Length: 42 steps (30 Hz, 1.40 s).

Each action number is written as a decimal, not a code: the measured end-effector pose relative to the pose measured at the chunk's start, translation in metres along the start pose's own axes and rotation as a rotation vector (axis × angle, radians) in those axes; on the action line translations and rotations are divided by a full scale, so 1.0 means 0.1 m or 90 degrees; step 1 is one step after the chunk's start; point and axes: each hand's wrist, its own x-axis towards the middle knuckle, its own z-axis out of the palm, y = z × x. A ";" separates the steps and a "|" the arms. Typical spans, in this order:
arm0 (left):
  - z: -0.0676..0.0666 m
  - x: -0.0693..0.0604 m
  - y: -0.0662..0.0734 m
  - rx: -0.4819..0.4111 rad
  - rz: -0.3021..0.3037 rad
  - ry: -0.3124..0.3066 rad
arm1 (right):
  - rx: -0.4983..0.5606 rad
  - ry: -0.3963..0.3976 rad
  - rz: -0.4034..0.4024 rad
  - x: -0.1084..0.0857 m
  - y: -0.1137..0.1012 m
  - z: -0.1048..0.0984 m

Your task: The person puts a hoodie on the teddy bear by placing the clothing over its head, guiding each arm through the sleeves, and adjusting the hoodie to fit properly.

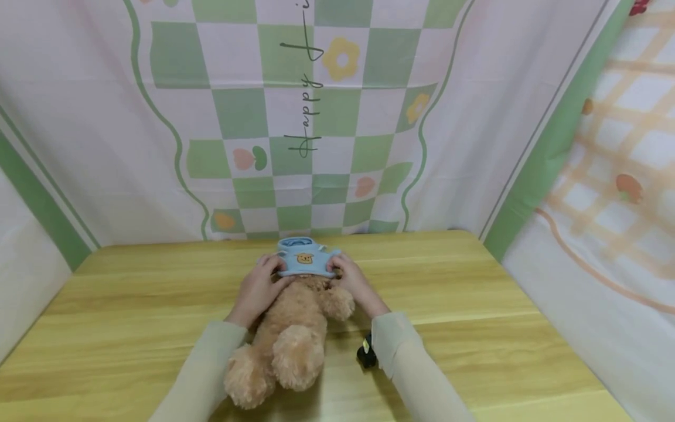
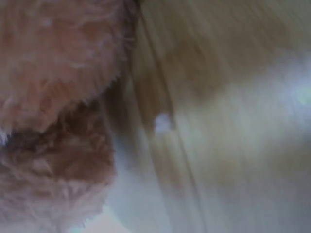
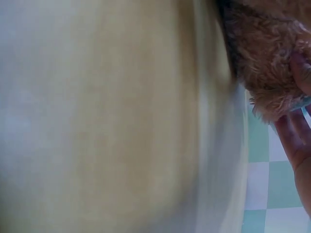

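Observation:
A light-brown plush toy (image 1: pixel 295 313) lies on its back with its feet toward me. Its upper end is covered by a small blue shirt (image 1: pixel 303 264) with a bear face on the front, so the head is hidden. My left hand (image 1: pixel 259 288) pinches the left side of the shirt's hem, thumb against the fur. At the hem's right corner my right hand (image 1: pixel 354 282) pinches the cloth, beside one plush arm. The right wrist view shows fur (image 3: pixel 267 53) next to the right hand (image 3: pixel 299 150). Only fur (image 2: pixel 53 58) and tabletop appear in the left wrist view.
A small black object (image 1: pixel 366 353) with a yellow mark lies near my right sleeve, partly hidden by it. The wooden table (image 1: pixel 474 328) ends at a hanging checkered cloth (image 1: pixel 295 117). A small white spot (image 2: pixel 163 123) shows on the tabletop in the left wrist view.

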 end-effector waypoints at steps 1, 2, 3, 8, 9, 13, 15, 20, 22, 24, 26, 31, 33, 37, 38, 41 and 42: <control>-0.01 0.00 0.00 -0.008 -0.014 -0.015 | 0.008 0.000 0.006 0.00 0.00 0.00; -0.01 -0.01 -0.01 -0.016 -0.028 -0.033 | 0.012 -0.004 0.010 0.00 0.01 0.00; -0.02 -0.01 -0.01 -0.021 -0.041 -0.051 | 0.017 -0.011 0.009 -0.01 0.02 -0.01; -0.05 -0.01 0.00 -0.048 -0.098 -0.131 | 0.022 -0.091 0.002 -0.05 0.08 -0.06; -0.05 -0.01 0.01 -0.048 -0.104 -0.140 | 0.021 -0.099 -0.006 -0.05 0.09 -0.07; -0.02 0.01 0.04 -0.054 -0.112 -0.142 | -0.015 -0.060 -0.090 0.06 0.36 0.00; 0.00 0.01 0.04 -0.054 -0.116 -0.130 | -0.051 -0.026 -0.135 0.19 0.69 0.09; 0.05 0.00 0.06 -0.029 -0.117 -0.094 | -0.154 0.091 -0.189 0.39 1.28 0.31; 0.06 0.00 0.07 -0.023 -0.110 -0.077 | -0.154 0.105 -0.138 0.27 0.90 0.25; 0.07 0.00 0.08 -0.030 -0.105 -0.059 | -0.147 0.089 -0.057 0.13 0.41 0.15; 0.07 0.00 0.07 -0.035 -0.099 -0.049 | -0.129 0.068 0.004 0.00 0.01 0.05; 0.07 0.00 0.06 -0.041 -0.096 -0.052 | -0.145 0.019 0.013 -0.01 -0.02 -0.03; 0.06 0.01 0.07 -0.039 -0.103 -0.057 | -0.146 -0.015 0.022 -0.01 -0.06 -0.09; 0.05 0.01 0.09 -0.031 -0.120 -0.067 | -0.119 -0.047 0.056 0.01 -0.15 -0.18; 0.04 0.01 0.09 -0.027 -0.123 -0.068 | -0.113 -0.052 0.064 0.02 -0.18 -0.19; 0.03 0.00 0.12 -0.008 -0.112 -0.067 | -0.091 -0.075 0.070 0.04 -0.25 -0.20; 0.03 0.00 0.12 -0.002 -0.107 -0.066 | -0.085 -0.082 0.068 0.05 -0.26 -0.19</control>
